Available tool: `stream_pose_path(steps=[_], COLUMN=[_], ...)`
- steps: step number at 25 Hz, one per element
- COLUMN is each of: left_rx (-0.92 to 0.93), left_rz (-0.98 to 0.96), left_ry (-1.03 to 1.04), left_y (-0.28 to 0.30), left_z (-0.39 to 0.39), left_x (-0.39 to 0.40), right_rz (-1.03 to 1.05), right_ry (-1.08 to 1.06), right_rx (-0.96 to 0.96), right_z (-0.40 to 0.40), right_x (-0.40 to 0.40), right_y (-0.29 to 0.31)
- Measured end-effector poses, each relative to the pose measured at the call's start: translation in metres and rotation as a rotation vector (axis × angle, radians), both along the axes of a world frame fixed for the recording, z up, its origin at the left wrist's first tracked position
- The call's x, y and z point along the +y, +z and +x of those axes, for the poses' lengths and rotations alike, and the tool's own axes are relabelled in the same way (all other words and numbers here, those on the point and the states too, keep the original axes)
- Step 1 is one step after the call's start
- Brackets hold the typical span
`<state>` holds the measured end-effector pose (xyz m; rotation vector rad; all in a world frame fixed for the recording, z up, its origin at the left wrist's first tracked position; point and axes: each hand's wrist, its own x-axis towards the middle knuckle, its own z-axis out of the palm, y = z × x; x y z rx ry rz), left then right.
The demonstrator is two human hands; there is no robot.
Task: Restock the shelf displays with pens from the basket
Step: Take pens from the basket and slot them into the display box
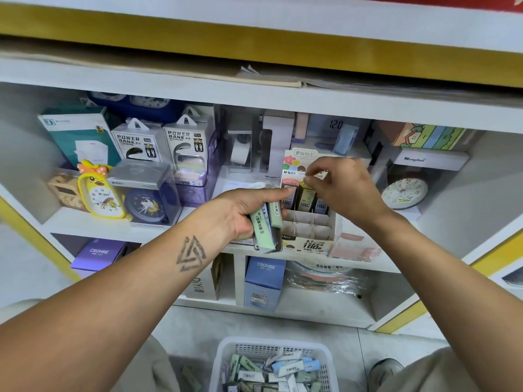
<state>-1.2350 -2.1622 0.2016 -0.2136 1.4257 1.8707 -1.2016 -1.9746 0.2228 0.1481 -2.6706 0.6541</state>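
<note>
My left hand (240, 212) grips a stack of small flat cases (267, 230), pale green on top, in front of the shelf. My right hand (339, 185) pinches the top of a yellowish case (306, 198) that stands in the back row of the cardboard display box (307, 244). Pink and lilac cases stand beside it in that row. The front rows of the display's dividers (305, 224) hold nothing. A white basket (273, 366) on the floor between my legs holds several more cases in green, blue and white.
The shelf holds power bank boxes (161, 142), a yellow duck clock (99, 190), a blue alarm clock (147, 205), a white clock (404, 193) at right and pink packs (353, 247) beside the display. Purple and blue boxes (264, 281) stand on the lower shelf.
</note>
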Motion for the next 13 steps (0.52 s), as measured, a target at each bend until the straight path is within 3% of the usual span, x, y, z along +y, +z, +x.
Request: stream_pose_path(steps=[3,5,8,13], left_rx=[-0.014,-0.028,-0.031,-0.008], left_rz=[0.0,0.036,0.057,0.086], left_ry=[0.0,-0.02,-0.041,-0.048], left_y=[0.0,0.002,0.005,0.003], left_z=[0.002,0.005,0.007,0.003], left_x=[0.001,0.003,0.006,0.005], right_rz=[-0.576,-0.649,-0.611,-0.777], right_ry=[0.208,0.323,0.339,0.31], right_rx=[-0.38,-0.581,-0.539,-0.456], right_z=[0.009,0.016,0.018,0.015], right_x=[-0.01,-0.012,-0.02,-0.023], right_y=[0.009,0.009,0.003,-0.003])
